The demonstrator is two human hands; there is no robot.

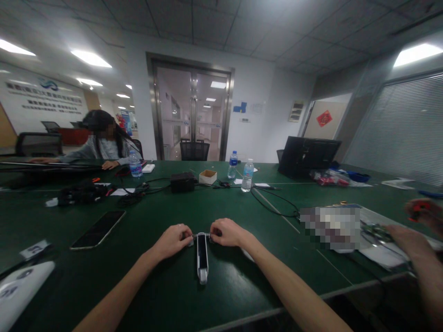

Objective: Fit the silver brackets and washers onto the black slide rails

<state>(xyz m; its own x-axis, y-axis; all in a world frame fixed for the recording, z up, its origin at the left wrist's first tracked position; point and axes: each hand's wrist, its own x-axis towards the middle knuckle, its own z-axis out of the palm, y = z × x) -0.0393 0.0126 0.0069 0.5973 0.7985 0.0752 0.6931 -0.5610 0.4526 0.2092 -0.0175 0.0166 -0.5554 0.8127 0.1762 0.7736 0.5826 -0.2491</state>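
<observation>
A slim white device with a black inner face (202,253) lies lengthwise on the green table, between my two hands. At its far end, small metallic ends stick out to the left and right. My left hand (176,240) is closed, thumb and fingertips pinched at the left end. From the other side, my right hand (226,233) pinches at the right end, fingers curled. The fingertips cover most of the small parts there. Both hands stay low, close to the tabletop.
A phone (98,229) lies to the left. Across the table are water bottles (247,176), a small open box (208,177), a black box (182,181) and cables. A dark monitor (308,157) stands back right. Another person's hand (410,240) works at the right; someone sits far left.
</observation>
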